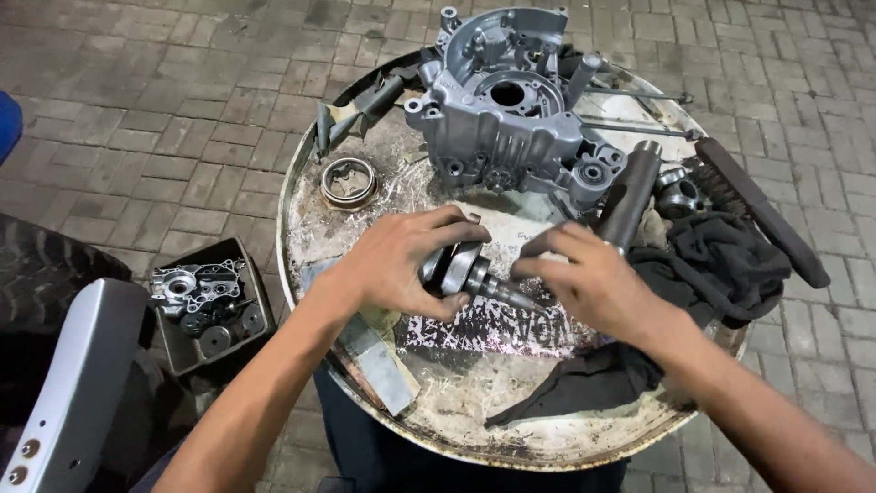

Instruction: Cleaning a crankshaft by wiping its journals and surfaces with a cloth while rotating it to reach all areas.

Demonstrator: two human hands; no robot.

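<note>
2 hands meet over the drum top, which serves as a workbench. the left hand curls around a crankshaft, fingers wrapped over its round webs. the right hand pinches narrow at the shaft end, fingertips on or just beside the bare journal that sticks out toward it; whether a small part sits under those fingers i cannot tell.

the crankshaft lies near the middle of the drum top, just in front of the grey crankcase that stands at the far side. a round bearing ring rests left of the crankcase. right of it lie a steel tube, a black rag and a long dark brush, with thin rods behind. off the drum, to its left on the paving, a tray holds more engine parts.

the step in hand looks like checking or cleaning the shaft end while the other hand steadies the webs. any next move calls for a firm left grip so the heavy piece does not roll, and careful fingers on the journal.
</note>
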